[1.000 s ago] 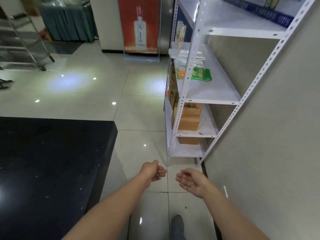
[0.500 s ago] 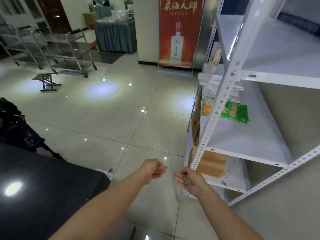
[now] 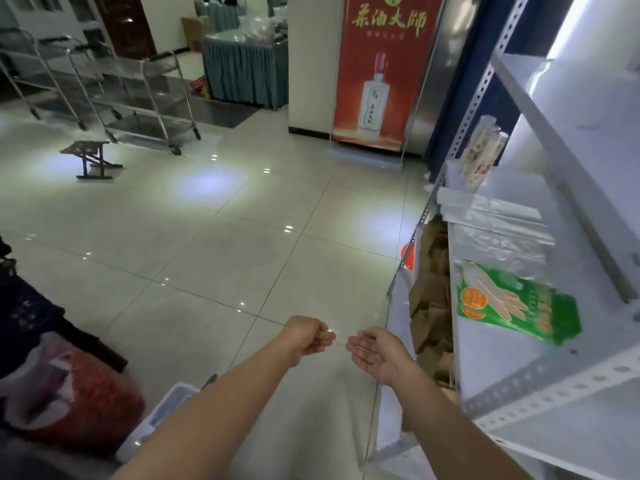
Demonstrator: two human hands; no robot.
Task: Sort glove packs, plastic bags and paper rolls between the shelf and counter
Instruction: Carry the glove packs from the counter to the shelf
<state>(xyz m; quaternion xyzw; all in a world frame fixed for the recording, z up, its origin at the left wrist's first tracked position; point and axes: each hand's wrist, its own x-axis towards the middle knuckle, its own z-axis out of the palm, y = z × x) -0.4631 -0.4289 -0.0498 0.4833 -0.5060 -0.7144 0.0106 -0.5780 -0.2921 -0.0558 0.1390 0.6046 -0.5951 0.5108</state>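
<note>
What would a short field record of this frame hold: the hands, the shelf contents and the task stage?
left hand: loosely curled, holds nothing
right hand: palm up, fingers relaxed, empty
shelf: white metal rack on the person's right
glove pack: green, flat on the board nearest the hands
plastic bags: clear, lying beyond the glove pack on the same board
wrapped rolls: patterned, standing beyond the bags
brown paper bags: on the board below
task stage: nothing picked up yet

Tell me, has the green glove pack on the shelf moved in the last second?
No. The green glove pack lies on the same white shelf board, right beside the clear plastic bags, as before; only the camera shifted.
</note>
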